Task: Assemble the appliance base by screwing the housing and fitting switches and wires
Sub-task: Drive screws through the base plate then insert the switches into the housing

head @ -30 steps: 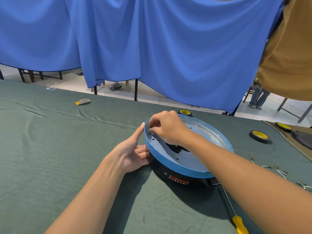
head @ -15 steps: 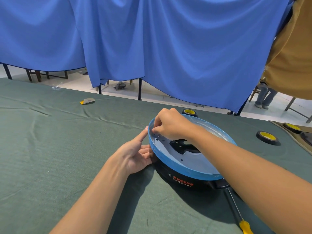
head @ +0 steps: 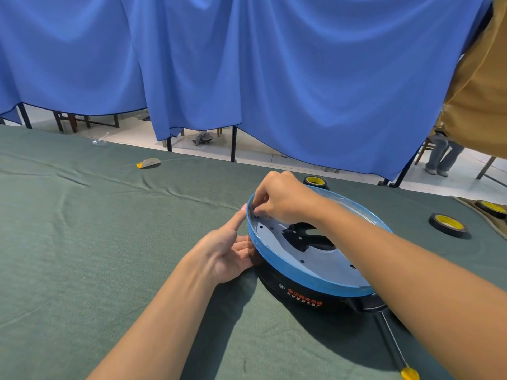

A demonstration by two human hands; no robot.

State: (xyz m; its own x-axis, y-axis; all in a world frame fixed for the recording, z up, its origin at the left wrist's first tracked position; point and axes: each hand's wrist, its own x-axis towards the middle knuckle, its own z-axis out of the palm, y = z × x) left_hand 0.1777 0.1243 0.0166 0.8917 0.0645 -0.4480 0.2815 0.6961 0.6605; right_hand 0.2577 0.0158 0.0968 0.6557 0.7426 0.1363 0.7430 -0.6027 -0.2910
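round black plastic base [head: 290, 274], glossy blue rim | left hand [head: 225, 253] relaxed, straight fingers against its nine-o'clock wall | right hand [head: 285, 200] fingertips bunched inside rim, contents hidden | wrinkled green tablecloth [head: 96, 242], blue drapes [head: 301, 78]

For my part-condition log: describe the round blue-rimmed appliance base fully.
Round black appliance base, flat on green cloth: blue rim up, around a pale grey holed plate with black centre cutout; orange print on its side. The left hand rests against the rim; the right hand, curled, reaches inside.
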